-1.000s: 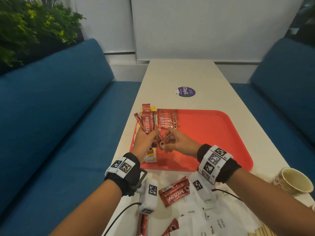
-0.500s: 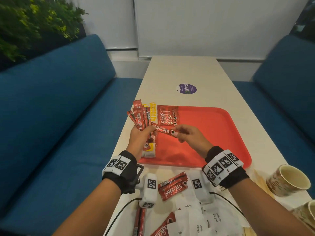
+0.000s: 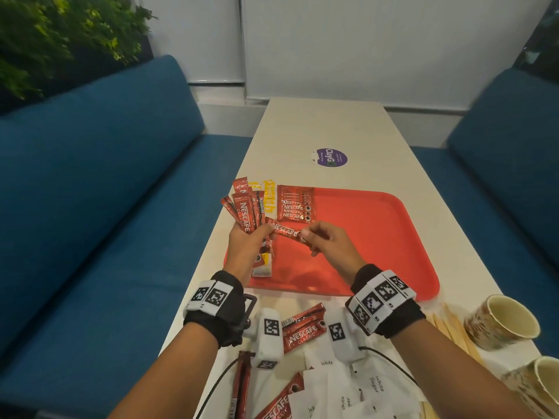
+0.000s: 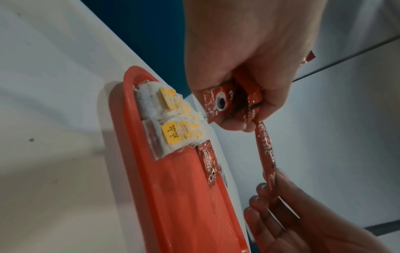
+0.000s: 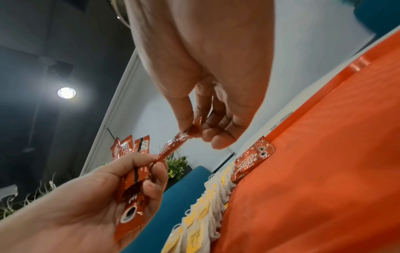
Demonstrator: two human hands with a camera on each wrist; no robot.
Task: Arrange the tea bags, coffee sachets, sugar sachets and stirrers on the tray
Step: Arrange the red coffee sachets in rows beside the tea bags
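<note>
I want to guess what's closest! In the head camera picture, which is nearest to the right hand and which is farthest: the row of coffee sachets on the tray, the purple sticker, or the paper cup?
From the right hand:
1. Row of coffee sachets, just beyond it, at the tray's far left.
2. Purple sticker, farther up the table.
3. Paper cup, far right.

Red coffee sachets (image 3: 246,217) with white lettering, over an orange-red tray (image 3: 363,237). Tea bags (image 4: 173,123) are white with yellow tags. Cream table (image 3: 332,128), with a round purple sticker (image 3: 331,157). White sugar sachets (image 3: 348,391) carry black text. Blue sofas (image 3: 90,207), black wristbands (image 3: 223,309) bearing black-and-white square markers.
</note>
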